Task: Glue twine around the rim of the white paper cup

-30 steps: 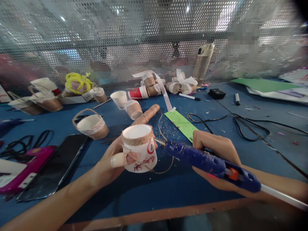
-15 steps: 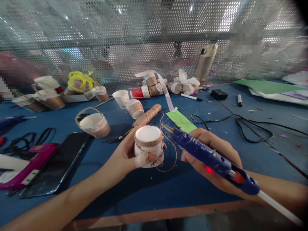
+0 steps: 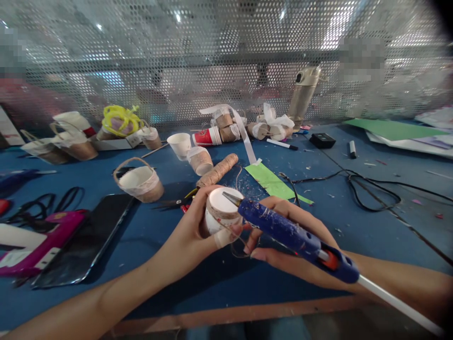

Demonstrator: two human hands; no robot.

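My left hand (image 3: 198, 231) is wrapped round a small paper cup (image 3: 216, 223), its white base facing up and a band of brown twine round its upper side. My right hand (image 3: 283, 231) grips a blue glue gun (image 3: 283, 226), with a white glue stick (image 3: 392, 302) jutting from its back. In this view the metal nozzle crosses the cup's top; whether it touches I cannot tell. A loose strand of twine (image 3: 240, 255) hangs near the fingertips of my right hand. Behind the cup lies a roll of brown twine (image 3: 219, 171), with scissors (image 3: 173, 204) to its left.
A twine-handled cup basket (image 3: 145, 184), a phone (image 3: 85, 241) and a magenta device (image 3: 46, 241) lie left. More cups (image 3: 180, 144) stand behind. A green paper strip (image 3: 271, 182), white marker (image 3: 279, 143), black cable (image 3: 368, 198) and bottle (image 3: 306, 94) are right of centre.
My right hand and the glue gun have moved left, bringing the nozzle over the cup. My left hand has turned and shifted the cup slightly right. The right fingertips are now beside the loose twine.
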